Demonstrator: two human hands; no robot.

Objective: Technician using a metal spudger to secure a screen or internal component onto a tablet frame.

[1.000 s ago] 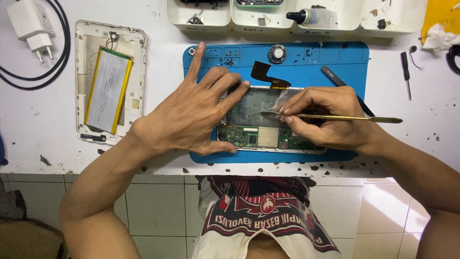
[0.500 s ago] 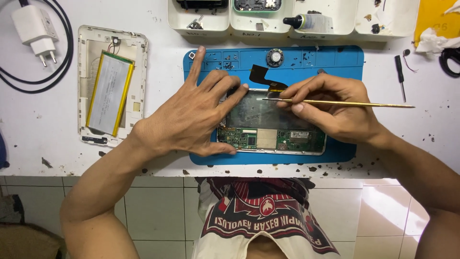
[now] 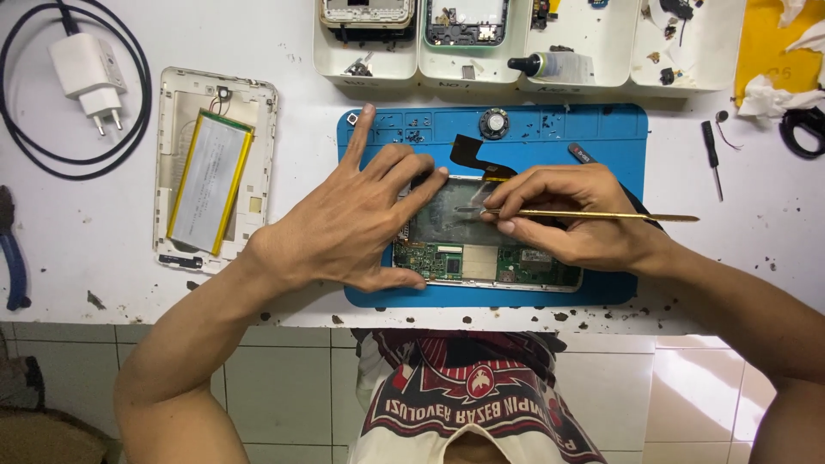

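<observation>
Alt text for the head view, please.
A person's left hand presses flat on an opened tablet on a blue work mat, while the right hand holds a thin gold-coloured tool against it. A back cover with battery lies left.

White worktop [image 3: 258, 34] fills upper frame, stained and speckled; pale tiled floor [image 3: 284, 387] below, glare lower right.

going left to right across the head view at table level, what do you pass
blue-handled pliers → white charger plug → open tablet back shell with battery → left hand → circuit board → right hand → small black screwdriver
</observation>
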